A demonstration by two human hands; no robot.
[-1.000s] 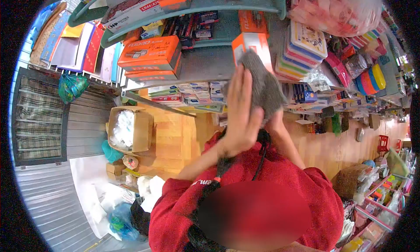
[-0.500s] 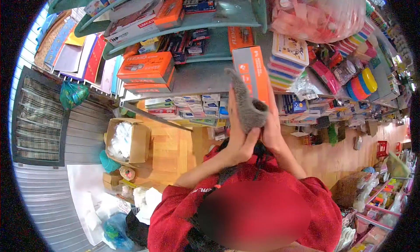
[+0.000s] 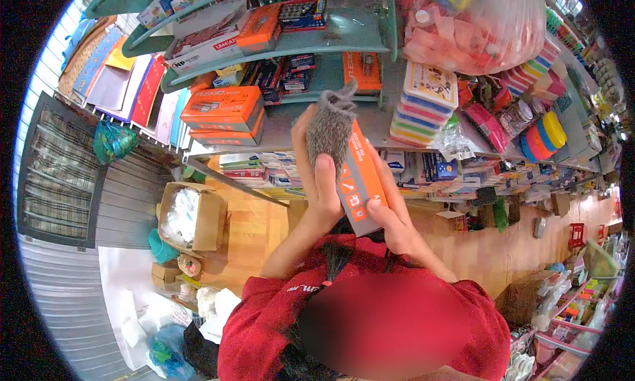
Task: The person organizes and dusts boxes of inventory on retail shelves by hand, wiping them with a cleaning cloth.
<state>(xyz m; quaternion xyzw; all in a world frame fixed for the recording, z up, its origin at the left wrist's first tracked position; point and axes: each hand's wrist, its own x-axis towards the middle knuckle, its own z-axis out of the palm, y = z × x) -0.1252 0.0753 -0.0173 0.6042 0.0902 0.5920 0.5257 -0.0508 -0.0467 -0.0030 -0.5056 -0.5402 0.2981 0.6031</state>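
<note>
A grey, fuzzy cloth (image 3: 327, 133) is bunched in my left hand (image 3: 321, 196), with the thumb pressed over its lower part and a frayed end sticking up. My right hand (image 3: 395, 222) grips an orange and grey cardboard box (image 3: 364, 176), its thumb on the lower front and its fingers along the right side. The box is tilted, its top leaning to the left. The cloth lies against the upper left of the box and hides part of it. Both hands are close together in front of the shelf.
Orange boxes (image 3: 221, 110) are stacked on the shelf at left, near battery packs (image 3: 303, 14). Pastel containers (image 3: 423, 103) stand to the right below a bulging plastic bag (image 3: 473, 30). An open carton (image 3: 211, 219) sits on the floor.
The box has moved down and left, and now leans with its printed narrow side showing. The cloth has shifted left and is bunched differently. My right thumb now rests on the box front.
</note>
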